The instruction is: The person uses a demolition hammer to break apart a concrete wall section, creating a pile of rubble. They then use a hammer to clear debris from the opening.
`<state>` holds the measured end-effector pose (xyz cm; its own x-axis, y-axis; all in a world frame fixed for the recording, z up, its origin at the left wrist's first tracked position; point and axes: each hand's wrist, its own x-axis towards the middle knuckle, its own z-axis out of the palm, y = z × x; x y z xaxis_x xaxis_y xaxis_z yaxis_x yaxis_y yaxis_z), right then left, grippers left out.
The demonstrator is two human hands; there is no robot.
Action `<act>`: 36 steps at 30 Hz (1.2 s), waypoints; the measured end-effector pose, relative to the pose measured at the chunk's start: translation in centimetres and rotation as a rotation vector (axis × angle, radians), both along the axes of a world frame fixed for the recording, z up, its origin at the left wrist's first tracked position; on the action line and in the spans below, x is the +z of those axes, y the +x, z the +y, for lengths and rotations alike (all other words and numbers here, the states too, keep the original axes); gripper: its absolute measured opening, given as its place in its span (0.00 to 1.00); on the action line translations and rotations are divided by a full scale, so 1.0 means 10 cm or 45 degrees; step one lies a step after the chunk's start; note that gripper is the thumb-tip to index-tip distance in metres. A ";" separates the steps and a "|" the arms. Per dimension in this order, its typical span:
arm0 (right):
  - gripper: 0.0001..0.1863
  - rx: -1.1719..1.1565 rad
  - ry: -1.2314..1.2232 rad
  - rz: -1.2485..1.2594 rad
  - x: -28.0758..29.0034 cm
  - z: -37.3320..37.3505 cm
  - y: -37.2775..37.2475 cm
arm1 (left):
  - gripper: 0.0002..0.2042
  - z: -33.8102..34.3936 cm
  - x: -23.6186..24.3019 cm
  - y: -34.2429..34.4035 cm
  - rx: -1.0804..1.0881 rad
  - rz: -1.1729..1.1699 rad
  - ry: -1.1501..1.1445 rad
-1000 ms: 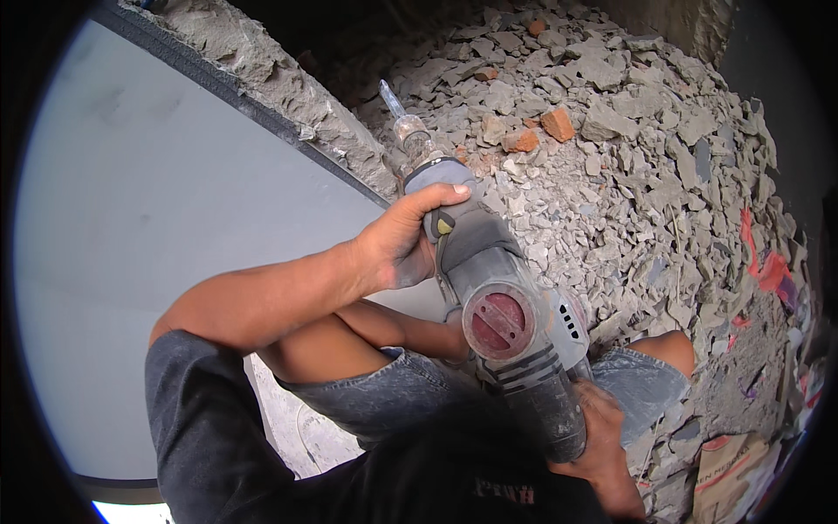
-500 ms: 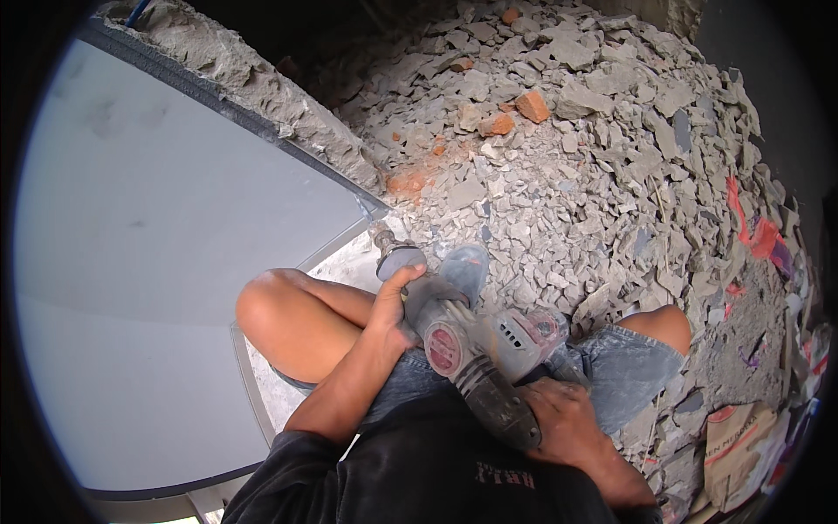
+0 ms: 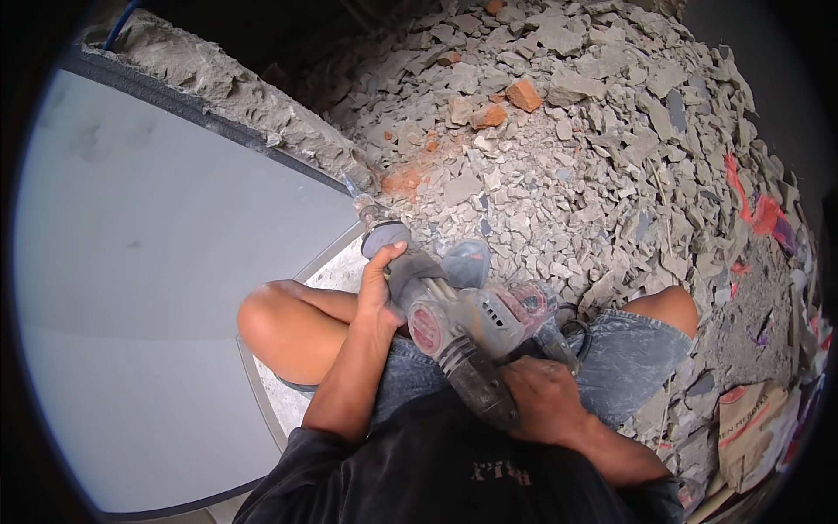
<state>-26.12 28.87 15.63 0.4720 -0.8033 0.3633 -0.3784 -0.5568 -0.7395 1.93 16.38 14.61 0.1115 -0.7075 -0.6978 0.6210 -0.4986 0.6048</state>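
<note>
A dusty rotary hammer lies across my lap, pointing away to the upper left. Around its front part, just behind the round grey collar, my left hand is closed. My right hand is wrapped round the rear handle; its fingers are partly hidden. The thin metal bit at the tool's front meets the lower end of a broken wall edge. Whether the tip is in the mortar or only against it, I cannot tell.
Broken plaster rubble spreads ahead and right, with orange brick pieces on it. A smooth grey panel fills the left side. Torn red plastic and a torn paper sack lie at the right. A blue cable hangs upper left.
Both hands have pushed the rotary hammer slightly forward and left, and its bit has moved up along the wall's end. The whole view has also shifted a little.
</note>
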 end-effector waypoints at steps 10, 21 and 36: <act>0.16 0.009 0.002 0.045 0.00 -0.09 0.26 | 0.26 -0.08 -0.08 0.24 -0.034 -0.014 0.010; 0.13 0.013 0.056 0.057 0.02 -0.10 0.44 | 0.25 -0.13 -0.06 0.34 0.018 -0.017 0.042; 0.30 0.043 0.176 0.202 0.13 -0.32 0.41 | 0.20 -0.35 -0.06 0.38 -0.015 -0.012 -0.052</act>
<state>-22.06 25.62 16.91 0.5417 -0.8233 0.1698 -0.4790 -0.4683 -0.7425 5.71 12.87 13.99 0.1099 -0.7368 -0.6671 0.6093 -0.4803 0.6309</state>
